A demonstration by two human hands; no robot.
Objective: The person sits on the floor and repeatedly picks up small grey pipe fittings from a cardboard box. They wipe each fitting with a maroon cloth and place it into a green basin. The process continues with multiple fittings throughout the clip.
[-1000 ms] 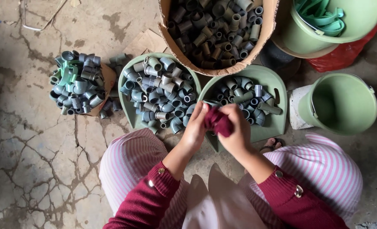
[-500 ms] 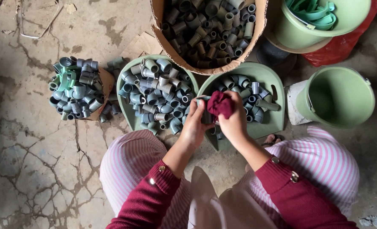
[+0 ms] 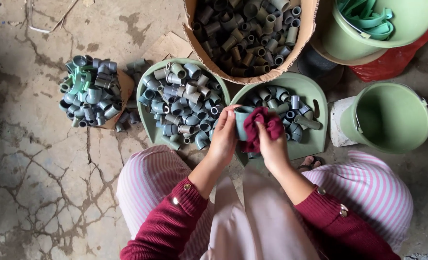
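- Head view: left hand grips a grey fitting above 2 green trays.
- Right hand presses a maroon rag against the fitting.
- Cardboard box behind.

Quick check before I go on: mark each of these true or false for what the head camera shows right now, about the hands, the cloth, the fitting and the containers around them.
1. The left hand holds a grey-green pipe fitting. True.
2. The right hand presses a blue sponge against it. False: it holds a dark red cloth.
3. The cardboard box is full of pipe fittings. True.
4. The green bucket at the right is packed with fittings. False: no fittings show inside it.
5. Both green trays hold fittings. True.
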